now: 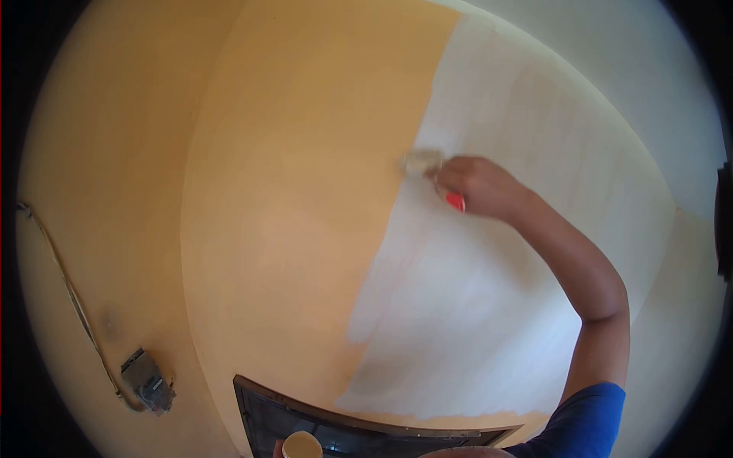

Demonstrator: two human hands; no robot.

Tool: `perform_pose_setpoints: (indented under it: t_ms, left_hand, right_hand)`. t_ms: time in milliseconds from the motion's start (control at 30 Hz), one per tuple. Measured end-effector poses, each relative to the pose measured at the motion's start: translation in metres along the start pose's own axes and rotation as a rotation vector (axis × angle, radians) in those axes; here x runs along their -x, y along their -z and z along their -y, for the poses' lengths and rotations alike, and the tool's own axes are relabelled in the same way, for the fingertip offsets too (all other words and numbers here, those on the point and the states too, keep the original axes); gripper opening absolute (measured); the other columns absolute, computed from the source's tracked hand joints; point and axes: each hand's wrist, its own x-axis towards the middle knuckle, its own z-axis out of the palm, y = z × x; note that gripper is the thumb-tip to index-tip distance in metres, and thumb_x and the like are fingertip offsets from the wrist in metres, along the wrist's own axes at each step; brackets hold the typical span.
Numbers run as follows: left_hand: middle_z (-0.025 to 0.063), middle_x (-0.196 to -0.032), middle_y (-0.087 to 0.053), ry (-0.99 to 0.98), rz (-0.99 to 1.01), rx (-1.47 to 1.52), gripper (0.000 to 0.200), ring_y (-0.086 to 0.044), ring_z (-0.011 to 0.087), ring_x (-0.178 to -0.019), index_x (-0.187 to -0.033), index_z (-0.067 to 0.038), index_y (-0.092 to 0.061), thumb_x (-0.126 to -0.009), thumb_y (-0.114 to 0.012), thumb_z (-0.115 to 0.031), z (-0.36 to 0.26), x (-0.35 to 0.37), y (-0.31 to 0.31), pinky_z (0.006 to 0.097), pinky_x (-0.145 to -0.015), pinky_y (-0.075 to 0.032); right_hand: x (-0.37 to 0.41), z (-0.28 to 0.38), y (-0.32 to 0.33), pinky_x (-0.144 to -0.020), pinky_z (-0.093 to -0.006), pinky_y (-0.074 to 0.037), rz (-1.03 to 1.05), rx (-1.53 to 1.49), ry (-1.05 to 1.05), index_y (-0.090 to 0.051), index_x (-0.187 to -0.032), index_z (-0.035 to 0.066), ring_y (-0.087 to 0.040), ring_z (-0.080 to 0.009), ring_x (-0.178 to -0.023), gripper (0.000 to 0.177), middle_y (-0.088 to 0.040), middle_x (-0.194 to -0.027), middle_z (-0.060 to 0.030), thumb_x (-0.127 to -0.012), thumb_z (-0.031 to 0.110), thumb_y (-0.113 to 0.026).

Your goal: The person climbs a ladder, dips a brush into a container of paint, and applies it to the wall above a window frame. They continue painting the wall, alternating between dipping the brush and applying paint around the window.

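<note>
My right hand [485, 185] is raised against the wall, its fingers closed round a paintbrush [422, 162] with a red handle end. The brush's pale bristles, a little blurred, lie at the border between the orange-yellow part of the wall [321, 168] and the whitish coated part [489, 305]. At the bottom edge, a sliver of my left hand [278, 449] shows beside a round paint container [302, 445] with a cream-coloured top or contents. Most of that hand is out of the frame.
A dark-framed window or panel [336, 431] lies below the painted area. On the left wall, a cable [69, 286] runs down to a dark electrical box [147, 380]. The pale ceiling [611, 53] meets the wall at upper right, and a dark object [724, 221] sits at the right edge.
</note>
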Motion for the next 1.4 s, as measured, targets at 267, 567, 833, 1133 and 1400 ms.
perform_pose_setpoints:
  t_ms: [267, 567, 833, 1133, 1400]
  left_hand:
    - [0.0125, -0.117, -0.051, -0.088, 0.176, -0.035, 0.068, -0.048, 0.0318, -0.109, -0.123, -0.012, -0.044, -0.081, -0.026, -0.063, -0.032, -0.044, -0.025, 0.0528, -0.089, -0.039]
    - [0.0137, -0.114, -0.052, -0.097, 0.275, -0.045, 0.068, -0.050, 0.0334, -0.107, -0.121, -0.010, -0.045, -0.080, -0.026, -0.062, -0.043, -0.049, -0.029, 0.0535, -0.090, -0.039]
    - [0.0131, -0.109, -0.055, -0.003, 0.063, 0.010, 0.059, -0.054, 0.0316, -0.101, -0.115, -0.007, -0.049, -0.084, -0.027, -0.052, 0.022, 0.065, 0.003, 0.0509, -0.085, -0.043]
    - [0.0130, -0.107, -0.056, -0.081, -0.013, 0.023, 0.057, -0.055, 0.0309, -0.098, -0.113, -0.007, -0.050, -0.084, -0.027, -0.050, 0.026, 0.076, 0.000, 0.0472, -0.084, -0.045]
    - [0.0138, -0.103, -0.057, 0.012, 0.049, 0.108, 0.054, -0.056, 0.0314, -0.095, -0.106, -0.004, -0.053, -0.085, -0.027, -0.046, 0.025, 0.094, -0.017, 0.0444, -0.082, -0.046]
  right_hand:
    - [-0.055, -0.111, 0.100, -0.073, -0.0309, -0.046, -0.406, 0.111, -0.420, -0.061, -0.095, 0.004, -0.059, -0.0269, -0.080, 0.020, -0.063, -0.088, -0.0125, -0.079, 0.015, -0.059]
    - [-0.057, -0.131, 0.064, -0.070, -0.0333, -0.047, -0.371, 0.274, -0.419, -0.059, -0.101, 0.007, -0.059, -0.0267, -0.077, 0.024, -0.062, -0.087, -0.0119, -0.079, 0.015, -0.058]
    - [-0.002, 0.020, -0.009, -0.075, -0.0342, -0.049, -0.339, 0.181, -0.154, -0.058, -0.096, 0.007, -0.058, -0.0239, -0.088, 0.029, -0.061, -0.098, -0.0059, -0.068, 0.003, -0.061]
    - [0.051, 0.155, -0.138, -0.082, -0.0336, -0.046, 0.017, 0.228, 0.156, -0.053, -0.104, 0.003, -0.053, -0.0252, -0.097, 0.034, -0.053, -0.108, -0.0146, -0.072, 0.015, -0.050]
    - [0.079, 0.261, -0.197, -0.063, -0.0304, -0.050, 0.271, -0.471, 0.002, -0.051, -0.091, 0.007, -0.055, -0.0228, -0.085, 0.021, -0.052, -0.091, -0.0083, -0.073, 0.017, -0.056]
